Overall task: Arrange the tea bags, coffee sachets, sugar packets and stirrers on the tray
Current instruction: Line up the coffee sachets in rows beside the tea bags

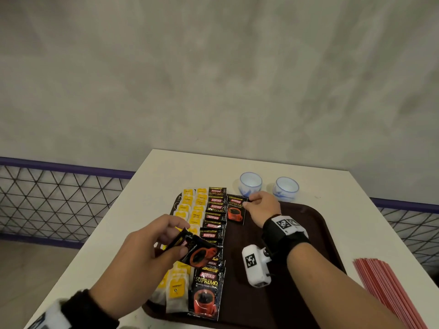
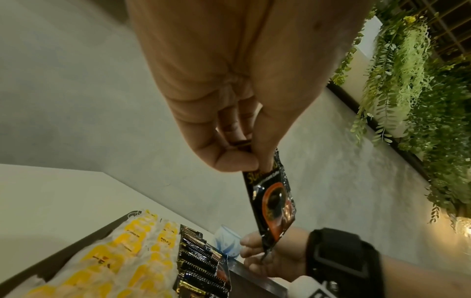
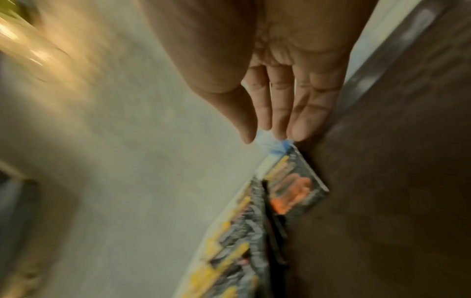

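Note:
My left hand (image 1: 184, 239) (image 2: 239, 159) pinches a black Kopiko coffee sachet (image 1: 198, 254) (image 2: 275, 201) by its top, tilted, above the left part of the dark brown tray (image 1: 292, 236). Another coffee sachet (image 1: 236, 210) (image 3: 295, 187) lies flat on the tray, beginning a second column. My right hand (image 1: 248, 202) (image 3: 270, 133) has its fingers straight at that sachet's far right corner. One column of overlapping coffee sachets (image 1: 215, 213) runs down the tray, with two columns of yellow tea bags (image 1: 193, 210) to its left. No sugar packets are visible.
A bundle of red stirrers (image 1: 389, 290) lies on the white table (image 1: 344, 191) right of the tray. Two small white-and-blue cups (image 1: 250, 184), (image 1: 286, 188) stand just beyond the tray's far edge. The tray's right half is bare. A mesh fence lines both table sides.

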